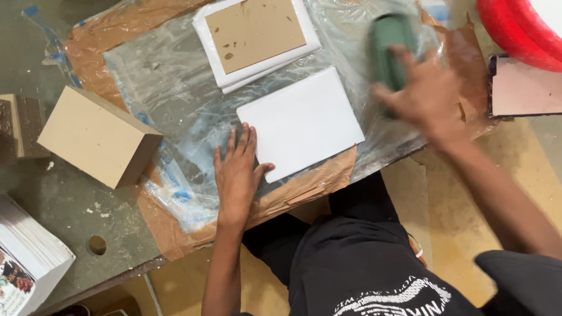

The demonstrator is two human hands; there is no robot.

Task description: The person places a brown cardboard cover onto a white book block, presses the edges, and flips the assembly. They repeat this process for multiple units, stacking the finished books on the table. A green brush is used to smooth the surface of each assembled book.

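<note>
The white board (301,122) lies flat on the plastic sheet (170,82) near the front edge of the bench (70,205), its long axis running up toward the right. The left hand (237,172) rests open, palm down, fingers spread, touching the board's lower left corner. The right hand (424,96), blurred, curls around a dark green roller (389,47) just beyond the board's right end.
</note>
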